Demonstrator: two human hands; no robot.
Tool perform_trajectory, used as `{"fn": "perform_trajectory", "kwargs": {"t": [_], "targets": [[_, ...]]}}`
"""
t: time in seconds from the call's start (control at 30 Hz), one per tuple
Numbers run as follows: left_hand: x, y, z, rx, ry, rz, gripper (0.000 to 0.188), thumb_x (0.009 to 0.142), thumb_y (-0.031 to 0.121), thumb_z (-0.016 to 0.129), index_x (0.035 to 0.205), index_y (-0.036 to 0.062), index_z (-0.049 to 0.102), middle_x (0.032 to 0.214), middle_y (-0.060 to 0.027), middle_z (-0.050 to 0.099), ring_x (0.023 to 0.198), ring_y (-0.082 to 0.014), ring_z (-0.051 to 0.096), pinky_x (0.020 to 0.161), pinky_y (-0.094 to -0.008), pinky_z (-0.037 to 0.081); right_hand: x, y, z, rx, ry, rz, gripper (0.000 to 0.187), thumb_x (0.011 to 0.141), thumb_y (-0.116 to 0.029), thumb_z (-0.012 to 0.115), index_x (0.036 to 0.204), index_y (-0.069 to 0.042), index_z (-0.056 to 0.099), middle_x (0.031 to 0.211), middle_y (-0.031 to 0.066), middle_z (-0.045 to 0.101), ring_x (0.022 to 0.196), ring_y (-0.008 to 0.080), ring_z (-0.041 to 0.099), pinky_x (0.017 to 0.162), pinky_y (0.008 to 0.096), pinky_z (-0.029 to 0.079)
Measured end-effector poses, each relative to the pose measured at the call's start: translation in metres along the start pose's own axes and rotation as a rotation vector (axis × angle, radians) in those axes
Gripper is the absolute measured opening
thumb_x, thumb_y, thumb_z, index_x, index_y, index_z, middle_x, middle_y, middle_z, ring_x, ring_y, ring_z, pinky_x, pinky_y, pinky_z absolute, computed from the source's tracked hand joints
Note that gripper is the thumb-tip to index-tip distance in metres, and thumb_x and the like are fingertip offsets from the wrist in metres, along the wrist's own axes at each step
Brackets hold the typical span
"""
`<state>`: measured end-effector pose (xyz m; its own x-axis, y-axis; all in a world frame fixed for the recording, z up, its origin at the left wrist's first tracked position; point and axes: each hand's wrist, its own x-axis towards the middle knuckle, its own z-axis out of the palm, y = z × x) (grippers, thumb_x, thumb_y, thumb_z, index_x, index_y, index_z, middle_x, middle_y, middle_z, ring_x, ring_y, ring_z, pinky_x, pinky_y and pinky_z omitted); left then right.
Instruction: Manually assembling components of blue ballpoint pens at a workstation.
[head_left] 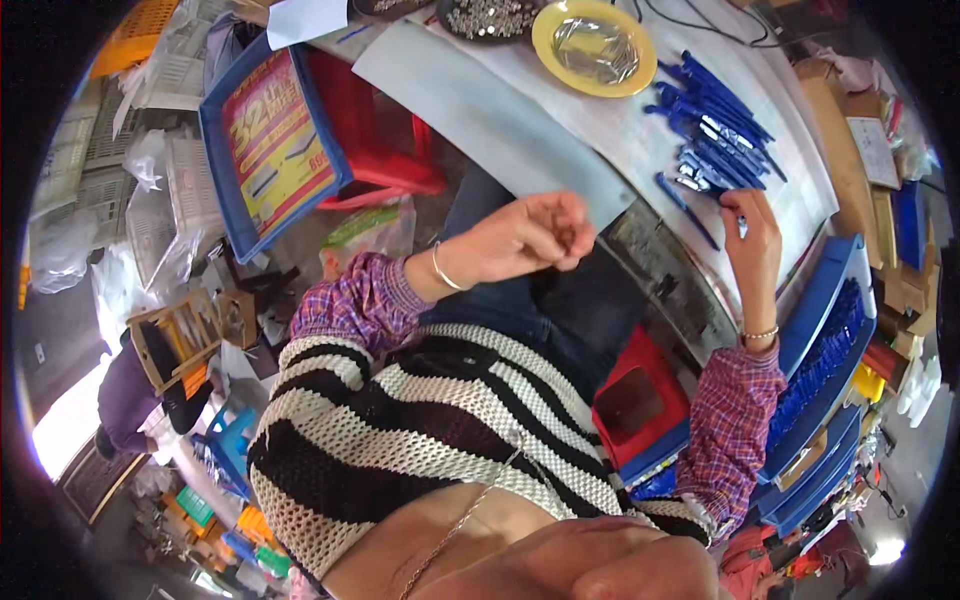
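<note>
A loose pile of slim blue pens lies on the white-covered table. At its near end my right hand is closed, fingertips pinching what looks like a blue pen, mostly hidden by the fingers. One blue pen lies apart from the pile, just left of that hand. Over my lap, by the table's near edge, my left hand has its fingers curled together. Whatever they hold, if anything, is too small or hidden to make out. Beyond the hands, a yellow bowl holds thin, shiny silvery pieces.
A dark dish of small silver parts stands left of the bowl. A grey sheet covers the table's left part. At right stands a blue crate of blue pieces. A blue tray and red stool are at left.
</note>
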<state>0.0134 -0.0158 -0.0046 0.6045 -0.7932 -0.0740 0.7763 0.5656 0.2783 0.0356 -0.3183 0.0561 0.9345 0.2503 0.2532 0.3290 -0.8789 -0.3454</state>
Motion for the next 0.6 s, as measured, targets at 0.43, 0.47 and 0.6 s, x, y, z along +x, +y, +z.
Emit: {"fn": "perform_trajectory", "kwargs": {"t": [0.43, 0.47, 0.6], "targets": [[0.004, -0.004, 0.009, 0.274, 0.124, 0.074, 0.036, 0.072, -0.014, 0.064, 0.098, 0.0092, 0.053, 0.101, -0.0091, 0.054, 0.096, -0.0186, 0.054, 0.082, -0.0289, 0.048, -0.042, -0.083, 0.013, 0.83, -0.414, 0.38, 0.017, 0.086, -0.003, 0.057, 0.1, 0.004, 0.065, 0.089, 0.0057, 0.066, 0.077, 0.0095, 0.061, 0.066, 0.0214, 0.049], [0.007, -0.005, 0.012, 0.272, 0.118, 0.063, 0.036, 0.072, -0.014, 0.064, 0.098, 0.0092, 0.053, 0.101, -0.0091, 0.054, 0.096, -0.0186, 0.054, 0.082, -0.0289, 0.048, -0.045, -0.087, 0.019, 0.846, -0.461, 0.369, 0.018, 0.087, -0.004, 0.058, 0.101, 0.004, 0.064, 0.089, 0.0059, 0.066, 0.077, 0.0096, 0.061, 0.066, 0.0215, 0.049], [0.012, -0.011, 0.018, 0.457, 0.146, 0.104, 0.029, 0.071, -0.011, 0.066, 0.095, 0.003, 0.056, 0.094, -0.0043, 0.057, 0.09, -0.0135, 0.055, 0.081, -0.0265, 0.047, -0.052, -0.101, 0.029, 0.964, -0.471, 0.496, 0.019, 0.087, -0.005, 0.058, 0.102, 0.005, 0.064, 0.088, 0.0069, 0.067, 0.076, 0.0103, 0.062, 0.066, 0.022, 0.05]]}}
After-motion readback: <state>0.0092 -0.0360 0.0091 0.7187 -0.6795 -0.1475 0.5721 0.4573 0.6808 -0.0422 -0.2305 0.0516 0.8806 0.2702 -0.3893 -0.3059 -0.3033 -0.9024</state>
